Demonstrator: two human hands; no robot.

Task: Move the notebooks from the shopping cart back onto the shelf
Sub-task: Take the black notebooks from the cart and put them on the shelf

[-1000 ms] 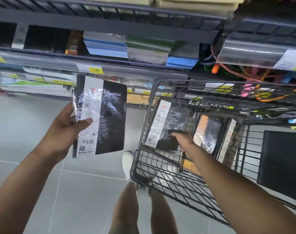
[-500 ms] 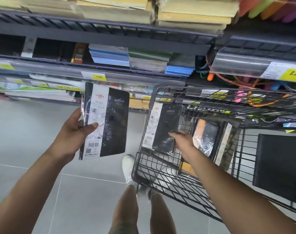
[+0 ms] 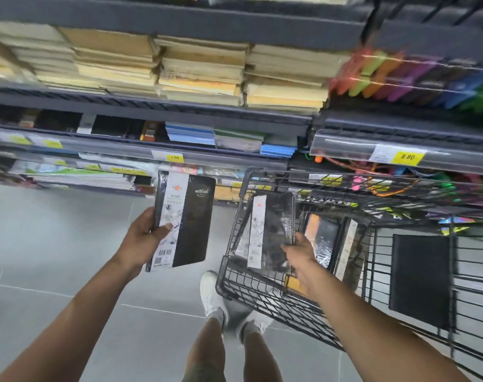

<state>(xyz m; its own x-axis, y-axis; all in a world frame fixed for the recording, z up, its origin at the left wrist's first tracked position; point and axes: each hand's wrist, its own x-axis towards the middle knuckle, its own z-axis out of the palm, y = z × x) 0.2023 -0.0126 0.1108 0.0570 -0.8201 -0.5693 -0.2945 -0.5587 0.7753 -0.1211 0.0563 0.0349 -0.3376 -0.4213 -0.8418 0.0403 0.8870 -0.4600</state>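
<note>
Two per trip saves us time. Left hand grips a black plastic-wrapped notebook at nine o'clock; right hand grips its twin inside the black wire cart.

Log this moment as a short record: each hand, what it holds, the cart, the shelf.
left hand: grips a wrapped black notebook, upright, beside the shopping cart
right hand: grips a second notebook, upright inside the cart
also in cart: orange-and-black notebook, more beside it
shelf: ahead, stocked with stationery; neither held notebook on it yet
</note>
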